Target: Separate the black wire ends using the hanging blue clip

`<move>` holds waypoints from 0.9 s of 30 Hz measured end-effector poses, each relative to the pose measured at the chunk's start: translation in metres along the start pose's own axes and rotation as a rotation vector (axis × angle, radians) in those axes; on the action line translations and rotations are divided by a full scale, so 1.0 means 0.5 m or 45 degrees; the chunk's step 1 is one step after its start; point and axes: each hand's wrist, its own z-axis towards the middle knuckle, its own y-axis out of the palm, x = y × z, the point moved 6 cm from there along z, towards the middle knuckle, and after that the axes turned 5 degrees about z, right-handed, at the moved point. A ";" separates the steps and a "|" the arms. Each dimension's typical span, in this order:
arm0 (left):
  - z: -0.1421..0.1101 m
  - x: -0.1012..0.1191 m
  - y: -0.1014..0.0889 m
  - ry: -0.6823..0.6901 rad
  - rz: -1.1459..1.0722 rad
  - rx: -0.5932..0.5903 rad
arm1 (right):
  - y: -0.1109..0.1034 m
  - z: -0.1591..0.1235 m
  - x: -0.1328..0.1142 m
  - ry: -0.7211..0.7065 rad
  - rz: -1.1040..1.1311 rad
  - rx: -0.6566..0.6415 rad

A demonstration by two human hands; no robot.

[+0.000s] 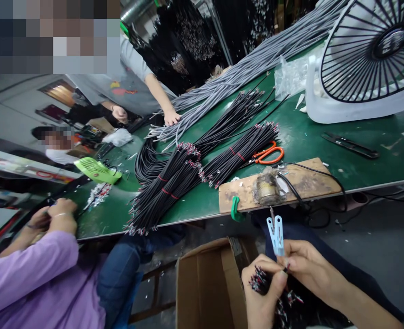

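My left hand [264,285] is closed around a bundle of thin black cables [259,279] whose red, white and black wire ends stick out. Its thumb and finger also press on one cable end [285,268]. Against that same end, the fingers of my right hand [306,265] are pinched together. Just above my fingertips is a light blue clothespin [276,234], joined to a thin metal shaft [272,213]. The shaft points down from a small round motor [267,188] on a wooden board [311,176]. More cable ends hang below my hands, partly hidden.
Several tied black cable bundles [169,187] and orange-handled scissors [269,154] lie on the green table [328,132]. Grey cables [236,75], snips [351,145] and a white fan [325,109] are farther back. A green clamp [235,209] grips the board above a cardboard box [207,283]. Co-workers sit left.
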 end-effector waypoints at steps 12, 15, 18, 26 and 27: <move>0.016 0.078 -0.032 0.339 0.134 0.172 | 0.034 0.059 -0.065 -0.100 -0.001 0.135; 0.021 0.084 -0.027 0.438 0.227 0.227 | 0.032 0.061 -0.056 -0.123 0.125 0.148; 0.024 0.081 -0.016 0.499 0.269 0.259 | 0.035 0.063 -0.052 -0.102 0.184 0.111; 0.030 0.085 -0.007 0.484 0.268 0.216 | 0.040 0.059 -0.041 -0.005 0.255 0.010; 0.032 0.087 -0.008 0.468 0.277 0.215 | 0.037 0.058 -0.037 0.014 0.251 0.000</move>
